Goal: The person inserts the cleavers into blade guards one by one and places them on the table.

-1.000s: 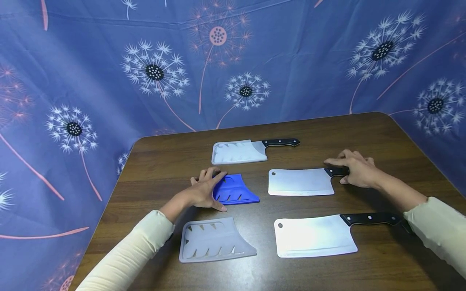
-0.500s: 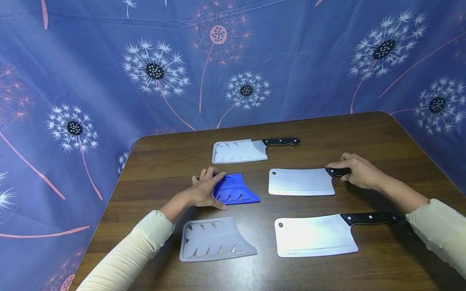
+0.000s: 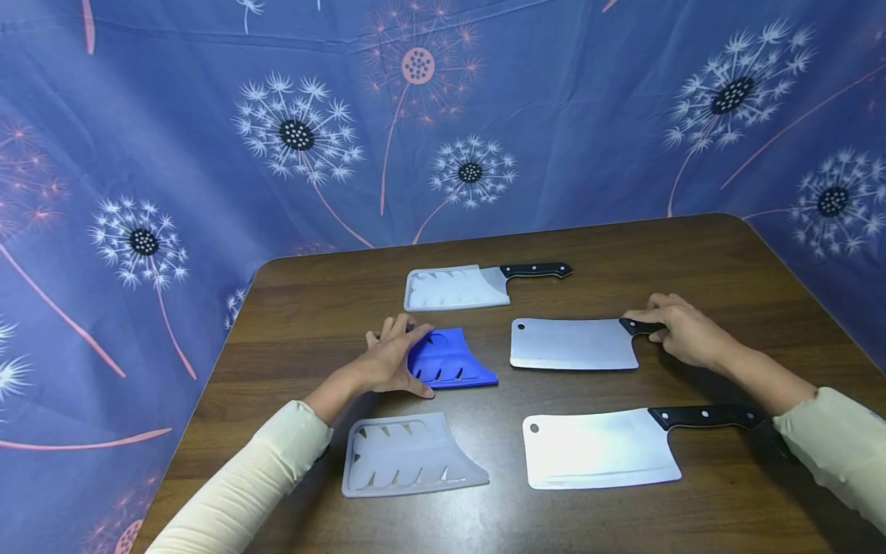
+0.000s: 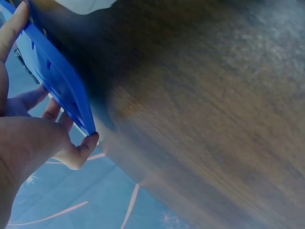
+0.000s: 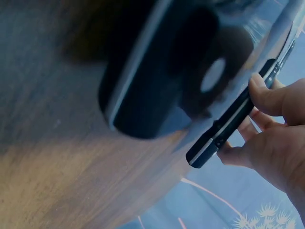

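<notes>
Here, left of the middle cleaver (image 3: 573, 344), we see the left hand (image 3: 394, 358) grasping the blue sheath (image 3: 448, 359) by its outer end, probably to keep its mouth clear, while the right hand (image 3: 681, 328) grips that cleaver's handle (image 3: 637, 326). We count three cleavers and three sheaths: the near cleaver (image 3: 598, 450) and grey sheath (image 3: 411, 458) apart, the far cleaver (image 3: 534, 270) inside the white sheath (image 3: 453, 289).

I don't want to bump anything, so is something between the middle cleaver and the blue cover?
Nothing visible: only tabletop shows between the middle cleaver, held by the right hand, and the blue cover in the left hand.
</notes>
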Demonstrator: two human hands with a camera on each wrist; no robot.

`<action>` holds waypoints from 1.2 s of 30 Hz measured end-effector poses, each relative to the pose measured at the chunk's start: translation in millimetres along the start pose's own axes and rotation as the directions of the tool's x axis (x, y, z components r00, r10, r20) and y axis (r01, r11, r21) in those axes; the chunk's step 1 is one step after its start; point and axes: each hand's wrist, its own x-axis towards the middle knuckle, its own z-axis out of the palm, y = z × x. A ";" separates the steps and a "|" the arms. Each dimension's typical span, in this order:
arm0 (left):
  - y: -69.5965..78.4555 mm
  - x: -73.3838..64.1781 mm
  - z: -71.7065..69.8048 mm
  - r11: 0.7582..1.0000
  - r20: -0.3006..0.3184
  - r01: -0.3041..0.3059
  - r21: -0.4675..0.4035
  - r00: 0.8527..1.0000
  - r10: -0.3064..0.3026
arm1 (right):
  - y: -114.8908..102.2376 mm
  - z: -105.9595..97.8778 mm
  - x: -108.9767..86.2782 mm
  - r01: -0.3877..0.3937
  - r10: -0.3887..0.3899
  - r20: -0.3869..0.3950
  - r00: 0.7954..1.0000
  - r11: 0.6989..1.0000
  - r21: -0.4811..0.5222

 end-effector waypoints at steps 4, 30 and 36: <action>2.9 0.6 -1.4 1.000 -0.057 -0.013 0.007 0.998 0.014 | 0.7 0.9 -0.9 0.038 -0.037 -0.081 0.996 0.999 0.013; 5.2 2.0 -16.0 0.994 -0.485 0.011 0.111 0.874 0.044 | -21.2 -14.1 -1.2 0.064 -0.082 -0.407 0.910 0.996 -0.059; 6.9 2.0 -20.1 0.993 -0.512 0.002 0.121 0.857 0.060 | -26.3 -17.9 -1.6 0.070 -0.097 -0.451 0.887 0.995 -0.077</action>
